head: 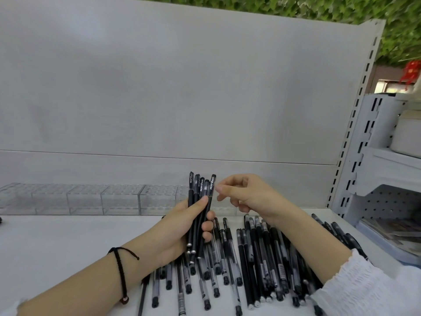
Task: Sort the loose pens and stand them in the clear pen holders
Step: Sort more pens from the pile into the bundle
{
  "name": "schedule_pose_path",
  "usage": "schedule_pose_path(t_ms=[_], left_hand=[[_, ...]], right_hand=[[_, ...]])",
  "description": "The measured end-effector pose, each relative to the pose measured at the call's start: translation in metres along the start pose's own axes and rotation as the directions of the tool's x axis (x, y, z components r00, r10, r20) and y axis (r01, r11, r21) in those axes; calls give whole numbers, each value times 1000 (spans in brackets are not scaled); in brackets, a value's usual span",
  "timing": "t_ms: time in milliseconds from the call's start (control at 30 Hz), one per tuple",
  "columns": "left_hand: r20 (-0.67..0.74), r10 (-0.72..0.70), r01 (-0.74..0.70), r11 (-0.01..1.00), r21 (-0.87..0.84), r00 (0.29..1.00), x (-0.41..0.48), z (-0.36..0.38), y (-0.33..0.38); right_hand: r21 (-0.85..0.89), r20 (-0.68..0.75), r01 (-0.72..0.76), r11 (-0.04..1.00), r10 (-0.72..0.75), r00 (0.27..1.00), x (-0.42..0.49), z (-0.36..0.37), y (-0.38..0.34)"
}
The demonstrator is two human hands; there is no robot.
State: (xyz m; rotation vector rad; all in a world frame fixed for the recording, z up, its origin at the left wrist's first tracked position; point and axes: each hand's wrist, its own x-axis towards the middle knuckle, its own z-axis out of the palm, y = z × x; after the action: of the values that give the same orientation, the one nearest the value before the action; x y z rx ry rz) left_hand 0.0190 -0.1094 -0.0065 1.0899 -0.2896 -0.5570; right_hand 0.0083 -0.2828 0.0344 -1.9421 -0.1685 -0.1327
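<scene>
My left hand (182, 226) grips an upright bundle of several black pens (200, 190), caps pointing up. Just to the right of the bundle's caps, my right hand (246, 195) hovers with its fingers curled and apart, holding nothing that I can see. On the white shelf below both hands lies a pile of loose pens (255, 265), black ones mixed with clear-barrelled ones. A row of clear pen holders (91, 198) stands along the back panel at the left, with no pens standing in them.
A tall white back panel (182, 87) closes off the shelf behind. A slotted upright (355, 124) and a neighbouring shelf unit (387, 156) stand at the right, with a tray of papers (396, 236) at the shelf's right edge.
</scene>
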Motion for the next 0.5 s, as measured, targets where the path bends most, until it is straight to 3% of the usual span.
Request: schedule_pose_path(t_ms=[100, 200, 367, 500], left_hand=[[-67, 14, -16, 1000, -26, 998, 0, -2, 3], [-96, 33, -36, 999, -25, 995, -1, -4, 6], [-114, 30, -31, 999, -11, 993, -1, -2, 6], [-121, 25, -28, 999, -25, 992, 0, -3, 6]], right_hand=[[-346, 102, 11, 938, 26, 994, -1, -11, 4], [-654, 154, 8, 757, 122, 981, 0, -18, 11], [-745, 270, 12, 667, 286, 919, -6, -20, 5], [-756, 258, 30, 654, 256, 932, -4, -16, 9]])
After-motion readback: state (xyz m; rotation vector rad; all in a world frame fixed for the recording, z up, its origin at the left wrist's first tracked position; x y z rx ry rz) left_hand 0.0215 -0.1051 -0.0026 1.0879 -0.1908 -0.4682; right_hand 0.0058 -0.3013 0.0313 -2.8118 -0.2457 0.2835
